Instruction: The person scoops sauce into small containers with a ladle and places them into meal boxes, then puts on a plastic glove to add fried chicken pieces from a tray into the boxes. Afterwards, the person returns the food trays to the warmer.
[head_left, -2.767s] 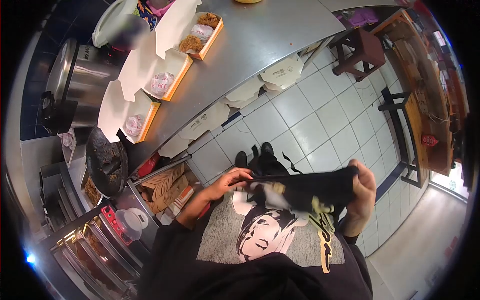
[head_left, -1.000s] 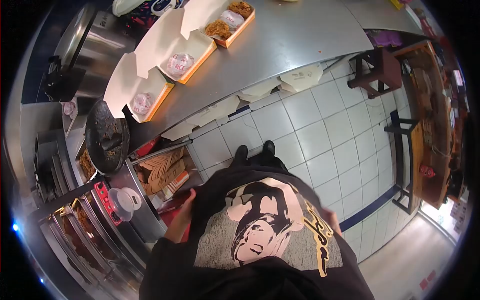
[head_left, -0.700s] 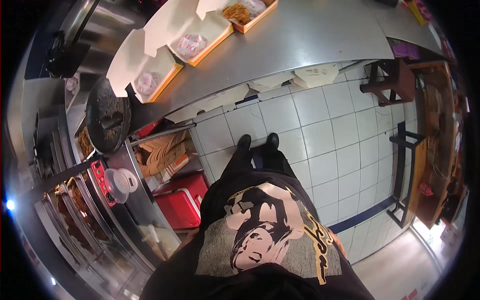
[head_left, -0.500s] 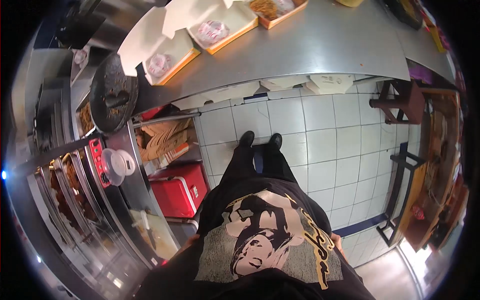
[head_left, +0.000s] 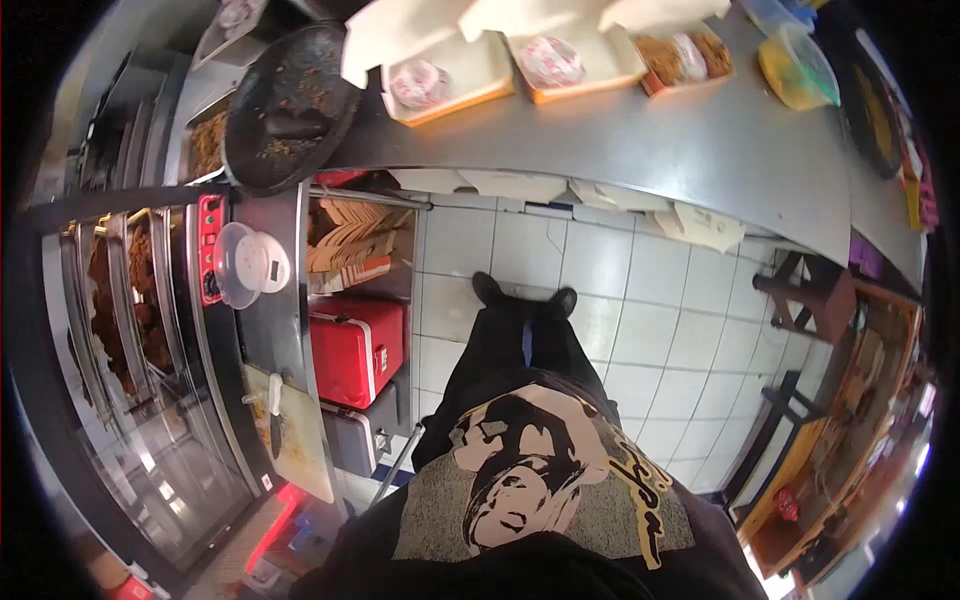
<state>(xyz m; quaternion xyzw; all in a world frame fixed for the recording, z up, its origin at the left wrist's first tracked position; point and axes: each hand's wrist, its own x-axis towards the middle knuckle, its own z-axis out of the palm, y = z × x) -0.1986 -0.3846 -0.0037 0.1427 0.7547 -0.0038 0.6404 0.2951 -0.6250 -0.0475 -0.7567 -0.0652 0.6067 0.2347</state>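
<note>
Both hands: outside the view; grip cannot be determined. Three open white-and-orange cardboard boxes (head_left: 607, 58) stand in a row on the grey metal counter (head_left: 690, 155), far side. A white-handled knife with dark blade (head_left: 276, 432) lies on the pale rectangular cutting board (head_left: 304, 445), near left

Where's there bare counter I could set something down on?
The largest bare patch is the steel counter between the three open boxes and its front edge, widening rightward toward the clear tub. A smaller one lies between the white scale and the cutting board. It's crowded along the boxes and at the left end, where the dark round dish sits.
</note>
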